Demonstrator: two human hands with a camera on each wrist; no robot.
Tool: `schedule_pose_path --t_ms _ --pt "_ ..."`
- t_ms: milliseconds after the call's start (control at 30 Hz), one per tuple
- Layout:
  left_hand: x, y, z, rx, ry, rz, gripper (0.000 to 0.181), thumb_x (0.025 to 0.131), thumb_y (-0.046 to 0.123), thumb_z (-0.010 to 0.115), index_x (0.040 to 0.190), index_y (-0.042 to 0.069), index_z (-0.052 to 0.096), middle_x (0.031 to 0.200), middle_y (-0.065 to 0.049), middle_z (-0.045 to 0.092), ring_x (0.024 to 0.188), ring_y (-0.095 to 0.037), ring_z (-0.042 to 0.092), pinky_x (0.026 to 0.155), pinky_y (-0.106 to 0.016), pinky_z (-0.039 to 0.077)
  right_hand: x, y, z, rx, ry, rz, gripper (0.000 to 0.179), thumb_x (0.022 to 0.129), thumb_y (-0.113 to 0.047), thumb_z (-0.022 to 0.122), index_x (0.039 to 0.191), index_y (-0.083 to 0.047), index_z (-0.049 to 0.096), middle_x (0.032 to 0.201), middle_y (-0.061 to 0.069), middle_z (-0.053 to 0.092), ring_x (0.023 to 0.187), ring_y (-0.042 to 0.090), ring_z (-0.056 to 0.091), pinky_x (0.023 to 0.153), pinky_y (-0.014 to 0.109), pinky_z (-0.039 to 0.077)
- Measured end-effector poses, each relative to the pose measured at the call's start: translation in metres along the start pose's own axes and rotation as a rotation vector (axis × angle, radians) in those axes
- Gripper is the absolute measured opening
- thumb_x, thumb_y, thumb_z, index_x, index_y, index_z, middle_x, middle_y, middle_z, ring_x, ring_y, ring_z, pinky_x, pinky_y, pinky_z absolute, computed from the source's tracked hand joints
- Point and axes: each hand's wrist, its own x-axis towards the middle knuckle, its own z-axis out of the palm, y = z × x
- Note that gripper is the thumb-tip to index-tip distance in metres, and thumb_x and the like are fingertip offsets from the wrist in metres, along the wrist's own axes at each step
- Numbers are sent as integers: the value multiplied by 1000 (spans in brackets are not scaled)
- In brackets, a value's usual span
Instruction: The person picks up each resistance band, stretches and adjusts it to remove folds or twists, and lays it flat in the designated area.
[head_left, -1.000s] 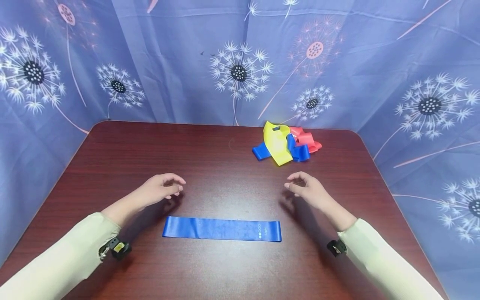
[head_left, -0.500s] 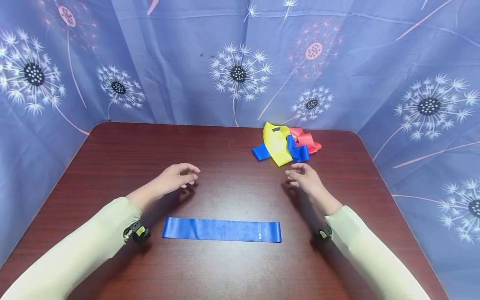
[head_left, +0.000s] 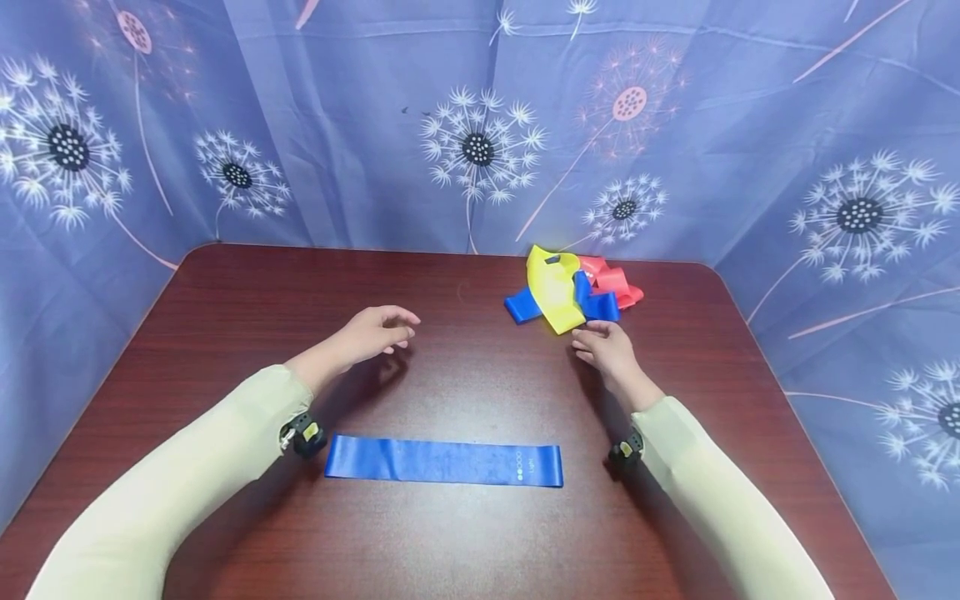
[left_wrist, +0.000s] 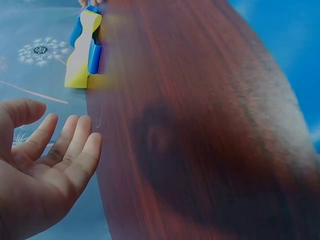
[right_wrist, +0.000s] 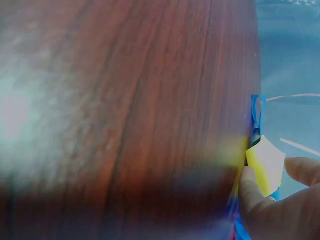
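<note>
My right hand (head_left: 611, 350) hovers just in front of a heap of resistance bands, its fingertips near the yellow band (head_left: 553, 292). In the right wrist view the thumb and a finger appear on either side of that yellow band (right_wrist: 266, 165); whether they touch it I cannot tell. A crumpled blue band (head_left: 600, 307) and a red band (head_left: 617, 285) lie in the same heap. My left hand (head_left: 367, 333) is held above the table's left-middle, palm inward, fingers loosely bent, holding nothing (left_wrist: 55, 175). Closer to me, a flat blue resistance band (head_left: 442, 461) marked "Light" lies crosswise.
The dark red wooden table (head_left: 465, 542) has rounded far corners. A blue curtain (head_left: 360, 125) printed with dandelions hangs along its back and both sides. Cameras are strapped at the left wrist (head_left: 303, 433) and the right wrist (head_left: 626, 450).
Both hands have moved forward. The left hand has also shifted right, and the right hand has come up close to the heap of bands. The bands have stayed where they were.
</note>
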Motion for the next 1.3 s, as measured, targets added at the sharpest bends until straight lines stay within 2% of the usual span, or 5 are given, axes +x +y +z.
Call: schedule_pose_path --t_ms 367,467,867,1167,1300 --pt "22 12 15 -43 14 11 39 102 11 54 138 -4 57 138 -27 62 119 -38 68 86 -31 58 10 -2 4 126 26 36 55 102 -13 58 146 9 34 94 -1 61 72 -1 68 82 17 59" --pt "28 16 21 -34 13 20 39 102 11 54 138 -3 57 138 -26 62 118 -38 69 85 -30 58 11 -4 6 150 38 40 48 102 -11 57 142 9 37 92 0 61 69 0 68 71 13 58" --pt "50 30 44 -44 -2 32 37 100 9 55 136 -2 60 140 -24 63 115 -36 70 77 -23 54 18 -6 10 187 103 61 15 101 -12 60 109 -5 49 91 4 58 62 3 67 67 15 58" --pt "60 36 54 -47 3 19 36 100 9 56 134 -1 62 136 -22 65 108 -30 71 70 -17 51 23 -6 13 139 131 52 17 102 -9 57 115 0 52 94 6 57 64 3 65 67 14 58" --pt "63 41 58 -36 10 29 37 99 9 57 134 -1 62 135 -21 66 105 -27 71 71 -18 52 21 -7 17 100 147 -5 20 101 -9 57 117 3 54 90 3 58 66 3 65 67 12 57"
